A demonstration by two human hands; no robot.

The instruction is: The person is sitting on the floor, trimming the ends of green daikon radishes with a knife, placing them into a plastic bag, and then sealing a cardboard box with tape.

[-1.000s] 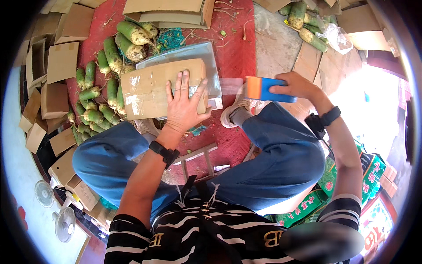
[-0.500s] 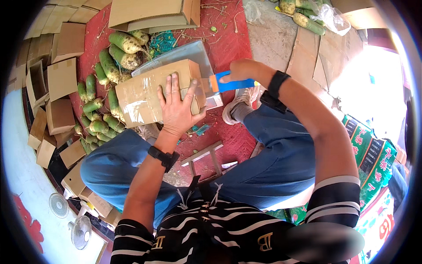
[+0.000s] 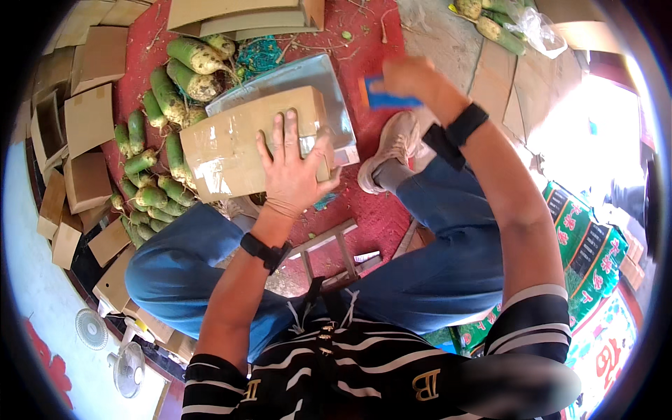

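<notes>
A closed cardboard box (image 3: 231, 143) with shiny clear tape lies before me, over a flat grey-blue panel (image 3: 329, 84) that sticks out beyond its far and right edges. My left hand (image 3: 294, 164) is spread flat on the right end of the box's top, fingers apart. Off to the right of the box, clear of it, my right hand (image 3: 409, 75) is closed round a blue tape dispenser (image 3: 392, 96) with an orange front end. The hand and dispenser are slightly smeared by motion.
Green-and-white radishes (image 3: 164, 98) lie in a heap on the red mat (image 3: 371, 210), left of the box. An open carton (image 3: 245, 17) stands beyond. Cardboard boxes (image 3: 87, 126) are stacked at left, a metal frame (image 3: 325, 245) lies between my legs, and green printed packages (image 3: 588, 245) sit at right.
My right hand has moved up and to the right with the tape dispenser, away from the box's end, where tape stretched between them. My left hand stays on the box.
</notes>
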